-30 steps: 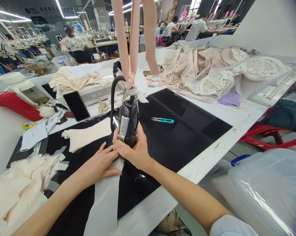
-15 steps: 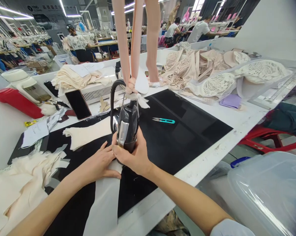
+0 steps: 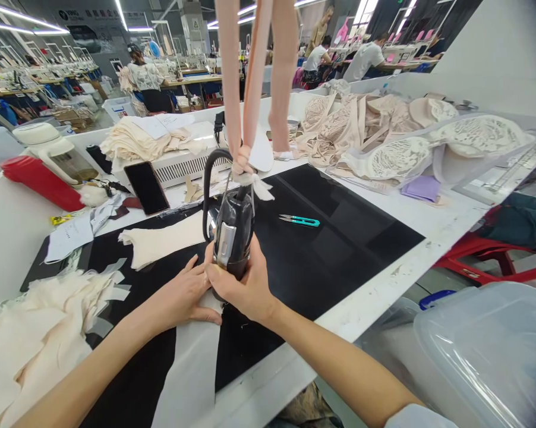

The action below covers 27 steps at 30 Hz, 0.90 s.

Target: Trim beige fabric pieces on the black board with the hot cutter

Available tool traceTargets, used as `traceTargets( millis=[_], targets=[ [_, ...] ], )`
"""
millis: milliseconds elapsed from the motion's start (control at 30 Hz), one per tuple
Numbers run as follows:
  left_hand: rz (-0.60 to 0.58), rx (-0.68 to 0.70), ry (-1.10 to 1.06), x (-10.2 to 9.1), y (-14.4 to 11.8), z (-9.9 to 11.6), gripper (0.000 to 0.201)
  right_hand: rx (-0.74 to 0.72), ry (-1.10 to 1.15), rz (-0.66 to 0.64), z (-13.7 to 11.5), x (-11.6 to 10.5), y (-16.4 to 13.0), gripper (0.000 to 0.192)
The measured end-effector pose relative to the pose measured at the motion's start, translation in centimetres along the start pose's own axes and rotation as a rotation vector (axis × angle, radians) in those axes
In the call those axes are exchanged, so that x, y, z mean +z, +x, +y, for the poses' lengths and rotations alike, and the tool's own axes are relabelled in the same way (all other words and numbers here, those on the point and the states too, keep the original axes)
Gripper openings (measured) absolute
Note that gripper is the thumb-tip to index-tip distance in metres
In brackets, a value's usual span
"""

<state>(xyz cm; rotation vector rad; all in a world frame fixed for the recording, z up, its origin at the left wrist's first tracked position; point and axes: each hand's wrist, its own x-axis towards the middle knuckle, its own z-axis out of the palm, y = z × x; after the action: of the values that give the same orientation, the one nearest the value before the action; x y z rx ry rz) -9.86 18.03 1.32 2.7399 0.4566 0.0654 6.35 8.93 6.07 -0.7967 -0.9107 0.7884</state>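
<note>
my right hand (image 3: 245, 285) is wrapped around the black iron (image 3: 231, 235), standing on the pale fabric strip (image 3: 192, 362). my left hand (image 3: 183, 297) lies flat on that strip, touching the iron's base. black mat (image 3: 339, 238), white table (image 3: 9, 232), teal snips (image 3: 300, 220) beyond; a sewing hall behind.

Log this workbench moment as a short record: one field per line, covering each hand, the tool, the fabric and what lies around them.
right hand: right hand wrapped around the black iron
left hand: left hand flat on the pale fabric strip, next to the iron
iron: upright handle, hung from pink straps above
surface: black mat on a white table
near tool: teal snips on the mat, untouched
left side: phone; cream fabric pile
behind: lace garment pieces
</note>
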Motion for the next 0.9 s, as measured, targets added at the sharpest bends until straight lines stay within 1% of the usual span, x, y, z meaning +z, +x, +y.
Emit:
traceTargets(
  millis=[67, 100, 167, 233, 267, 367, 467, 567, 700, 767, 833, 900],
  targets=[
    [0.022, -0.008, 0.013, 0.2, -0.5, 0.2, 0.085, 0.005, -0.005, -0.004, -0.1, -0.1, 0.0, 0.034],
    [0.057, -0.014, 0.024, 0.3, -0.9, 0.4, 0.080, 0.009, 0.002, -0.008, -0.2, -0.1, 0.1, 0.033],
    [0.178, -0.040, 0.055, 0.4, -2.0, 1.4, 0.067, 0.020, 0.036, -0.021, -0.5, -0.2, 0.1, 0.031],
    [0.308, -0.092, 0.093, 0.5, -3.3, 2.8, 0.050, 0.034, 0.084, -0.031, -0.9, -0.3, 0.2, 0.033],
    [0.346, -0.123, 0.110, 0.6, -3.9, 3.7, 0.041, 0.042, 0.107, -0.039, -1.0, -0.3, 0.3, 0.036],
    [0.336, -0.134, 0.156, 1.3, -5.1, 6.2, 0.025, 0.064, 0.145, -0.058, -1.2, -0.3, 0.5, 0.043],
    [0.308, -0.105, 0.188, 2.0, -5.5, 7.6, 0.025, 0.058, 0.151, -0.055, -1.1, -0.2, 0.7, 0.042],
    [0.275, -0.061, 0.197, 2.0, -5.9, 7.2, 0.028, 0.039, 0.147, -0.044, -1.1, -0.2, 0.6, 0.039],
    [0.147, 0.063, 0.180, 1.0, -7.2, 5.1, 0.051, -0.005, 0.172, -0.065, -1.1, -0.5, 0.4, 0.034],
    [0.124, 0.088, 0.167, 0.4, -7.9, 4.2, 0.060, -0.031, 0.174, -0.078, -0.9, -0.7, 0.4, 0.032],
    [0.164, 0.085, 0.139, 0.1, -8.3, 3.8, 0.061, -0.041, 0.178, -0.093, -0.6, -0.9, 0.4, 0.030],
    [0.246, 0.062, 0.112, -0.1, -8.2, 3.7, 0.057, -0.036, 0.188, -0.104, -0.5, -1.0, 0.3, 0.029]
  ],
)
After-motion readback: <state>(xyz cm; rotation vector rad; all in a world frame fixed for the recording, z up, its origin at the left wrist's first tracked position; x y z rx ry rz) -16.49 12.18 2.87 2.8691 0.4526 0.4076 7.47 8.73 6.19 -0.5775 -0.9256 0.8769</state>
